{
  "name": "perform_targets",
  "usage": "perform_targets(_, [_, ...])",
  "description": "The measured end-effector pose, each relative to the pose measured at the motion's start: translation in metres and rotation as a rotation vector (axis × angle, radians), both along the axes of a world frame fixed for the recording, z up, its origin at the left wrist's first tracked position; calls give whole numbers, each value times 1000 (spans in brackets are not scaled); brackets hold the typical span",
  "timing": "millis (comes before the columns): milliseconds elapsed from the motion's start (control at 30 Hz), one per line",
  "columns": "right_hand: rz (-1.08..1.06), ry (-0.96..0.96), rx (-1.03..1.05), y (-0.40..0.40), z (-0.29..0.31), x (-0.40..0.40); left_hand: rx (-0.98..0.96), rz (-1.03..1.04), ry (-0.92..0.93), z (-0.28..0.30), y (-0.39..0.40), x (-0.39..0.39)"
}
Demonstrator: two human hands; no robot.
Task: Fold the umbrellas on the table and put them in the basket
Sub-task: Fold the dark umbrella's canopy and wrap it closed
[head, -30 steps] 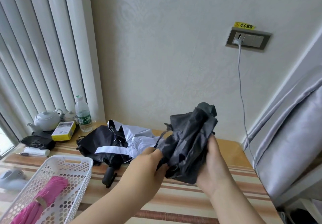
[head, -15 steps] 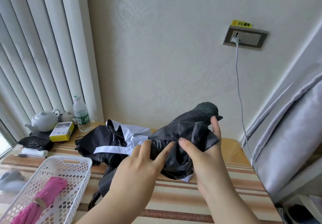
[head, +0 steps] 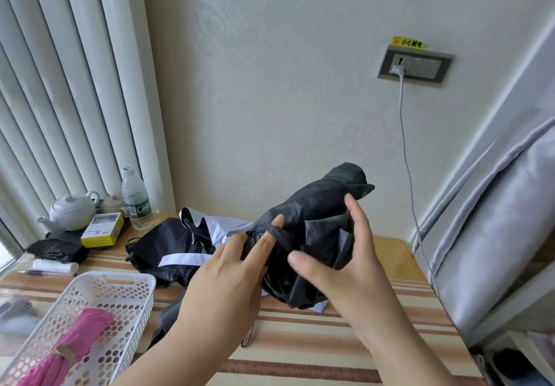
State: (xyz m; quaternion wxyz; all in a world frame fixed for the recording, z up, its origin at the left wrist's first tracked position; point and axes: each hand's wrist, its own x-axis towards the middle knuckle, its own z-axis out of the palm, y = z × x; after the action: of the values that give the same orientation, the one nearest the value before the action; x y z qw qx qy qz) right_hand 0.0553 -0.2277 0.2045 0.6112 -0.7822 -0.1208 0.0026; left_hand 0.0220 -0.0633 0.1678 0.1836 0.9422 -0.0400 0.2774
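A striped table [head: 345, 340] stands against a pale patterned wall, with white blinds to the left and a grey curtain to the right. Above it both hands work on a dark grey umbrella [head: 315, 214], held up over the table's middle. The left hand [head: 228, 280] has its fingers hooked around the umbrella's closing strap [head: 276, 232], where a second ago it gripped the bunched cloth from below. The right hand [head: 339, 268] has let go of the bundle it clasped then; its fingers are now spread and nearly straight, resting against the loose folds. The umbrella's tip has tilted further right. Behind lies a black and white umbrella [head: 168, 247], unfolded on the table. At lower left a white basket [head: 126, 292] holds a rolled pink umbrella [head: 78, 340], as before.
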Motion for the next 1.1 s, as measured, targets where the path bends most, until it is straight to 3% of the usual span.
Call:
perform_targets(133, [-132, -222, -19, 0, -3, 3, -131, -24, 47, 0, 0, 0])
perform_targets(233, [-110, -366, -42, -3, -3, 5, -218, -13, 69, 5, 2, -1])
perform_targets(467, [-61, -613, -228, 2, -2, 5, -243, -24, 71, 15, 2, -5])
perform_targets(633, [-96, -655, -315, 8, 0, 3, -183, -22, 46, 19, -1, -7])
perform_targets(767, [-136, -575, -241, 9, 3, 1, -160, -15, 14, 17, -2, -7])
perform_targets(967, [-49, -103, 337, 8, 8, 8, -227, 42, -1, 12, 4, -7])
perform_targets(1100, [-39, 74, 536, 9, 9, 9, -238, 32, 27, 15, 4, -9])
